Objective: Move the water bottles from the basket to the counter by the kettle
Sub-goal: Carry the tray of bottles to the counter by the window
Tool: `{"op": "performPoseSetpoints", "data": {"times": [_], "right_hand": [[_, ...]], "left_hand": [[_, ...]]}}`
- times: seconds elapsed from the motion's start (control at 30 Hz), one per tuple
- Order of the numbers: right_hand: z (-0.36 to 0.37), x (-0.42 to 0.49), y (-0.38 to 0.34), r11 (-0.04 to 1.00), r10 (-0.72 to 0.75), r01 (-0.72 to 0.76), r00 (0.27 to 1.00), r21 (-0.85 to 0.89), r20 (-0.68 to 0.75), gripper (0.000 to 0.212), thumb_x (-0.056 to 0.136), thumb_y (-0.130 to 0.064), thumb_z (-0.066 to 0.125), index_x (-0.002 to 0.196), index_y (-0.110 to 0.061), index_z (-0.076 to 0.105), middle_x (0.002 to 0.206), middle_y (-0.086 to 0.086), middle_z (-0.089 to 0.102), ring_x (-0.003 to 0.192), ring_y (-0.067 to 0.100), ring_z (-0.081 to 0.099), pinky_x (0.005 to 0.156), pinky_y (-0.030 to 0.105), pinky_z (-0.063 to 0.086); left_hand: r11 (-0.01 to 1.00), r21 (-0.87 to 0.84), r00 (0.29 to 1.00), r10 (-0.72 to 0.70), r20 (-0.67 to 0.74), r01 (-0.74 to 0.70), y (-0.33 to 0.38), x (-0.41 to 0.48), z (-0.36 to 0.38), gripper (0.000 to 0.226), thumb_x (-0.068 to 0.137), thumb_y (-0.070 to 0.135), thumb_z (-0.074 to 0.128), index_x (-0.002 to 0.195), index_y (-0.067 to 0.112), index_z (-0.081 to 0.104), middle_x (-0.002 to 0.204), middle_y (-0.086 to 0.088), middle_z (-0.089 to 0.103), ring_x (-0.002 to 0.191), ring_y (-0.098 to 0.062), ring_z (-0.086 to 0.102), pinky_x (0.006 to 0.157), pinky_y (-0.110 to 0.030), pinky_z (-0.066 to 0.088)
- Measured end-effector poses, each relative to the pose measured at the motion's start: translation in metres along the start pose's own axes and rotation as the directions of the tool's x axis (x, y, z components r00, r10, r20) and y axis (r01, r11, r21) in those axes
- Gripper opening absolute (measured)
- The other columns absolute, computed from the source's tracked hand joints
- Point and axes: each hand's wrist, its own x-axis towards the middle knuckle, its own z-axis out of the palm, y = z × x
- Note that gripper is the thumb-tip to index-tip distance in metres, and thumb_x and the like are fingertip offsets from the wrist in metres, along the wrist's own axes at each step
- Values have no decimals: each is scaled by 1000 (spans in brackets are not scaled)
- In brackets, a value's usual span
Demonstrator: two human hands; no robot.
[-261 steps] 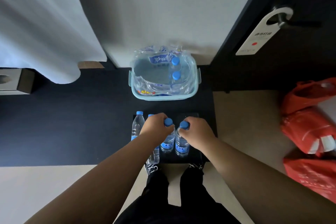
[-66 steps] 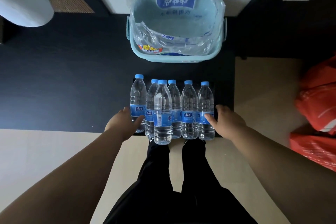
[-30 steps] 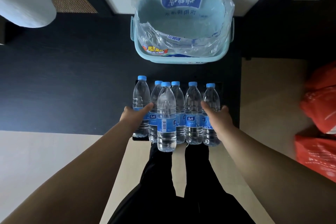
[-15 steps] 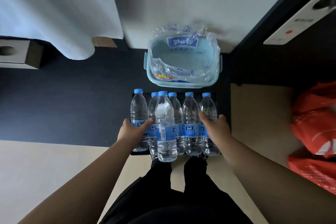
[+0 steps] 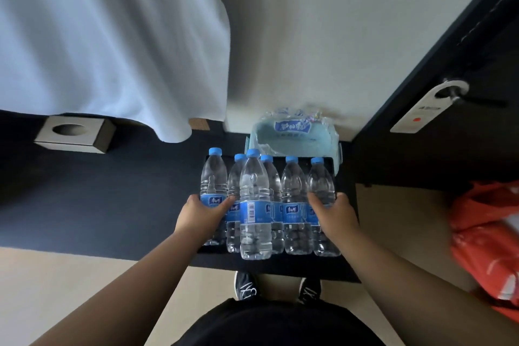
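Several clear water bottles [image 5: 254, 205] with blue caps and blue labels stand packed upright on a black tray [image 5: 330, 169]. My left hand [image 5: 200, 215] grips the tray's left side, thumb pressed against the leftmost bottle [image 5: 213, 174]. At the tray's right side, my right hand [image 5: 335, 213] holds on with its fingers against the rightmost bottle [image 5: 321, 180]. The tray is held up above the floor. The light blue basket [image 5: 323, 143] sits behind it at the wall, holding only crumpled plastic wrap.
A tissue box [image 5: 75, 135] lies on the dark floor strip [image 5: 84, 205] at left, under a hanging white cloth [image 5: 112, 36]. A dark door with a white hanger sign [image 5: 429, 109] stands at right. Red bags [image 5: 488, 233] lie on the floor at right. My shoes [image 5: 247, 286] show below the tray.
Both hands closed on the tray's sides, and the tray with its bottles has come up off the floor. My view has risen, so the basket looks smaller and farther away.
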Motion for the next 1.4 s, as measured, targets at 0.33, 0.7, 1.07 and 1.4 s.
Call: {"op": "performPoseSetpoints", "data": {"times": [0.33,0.7,1.07,1.4], "right_hand": [[-7,7,-28,982,-137,139,990,-130,22,101,82,-78,61,153,-10,35,135,11,60,107,27,65,71,32,49],[17,-12,-36,890,-278,331,939,-315,201,82,83,-73,64,131,-8,49,112,8,67,81,21,64,60,31,50],[100,-64,-76,747,-364,546,814,-380,453,75,84,-72,64,127,-11,51,112,5,67,86,22,64,59,29,44],[209,-136,-124,639,-376,676,691,-367,618,92,88,-70,62,151,-9,35,135,11,59,107,27,62,70,34,47]], "left_hand": [[985,-157,983,-90,-157,65,-8,-45,-1,87,49,90,69,102,21,60,91,4,71,76,-14,72,62,-37,60],[899,-401,940,-277,-202,178,-78,-110,18,69,56,81,73,84,18,75,68,6,77,60,-10,74,64,-37,63],[808,-538,812,-470,-346,239,-170,-159,-3,53,74,63,81,78,10,75,59,4,73,53,-5,68,44,-20,45],[687,-687,735,-590,-335,238,-268,-187,-60,49,74,64,82,80,15,75,59,6,73,54,-6,70,42,-18,47]]}}
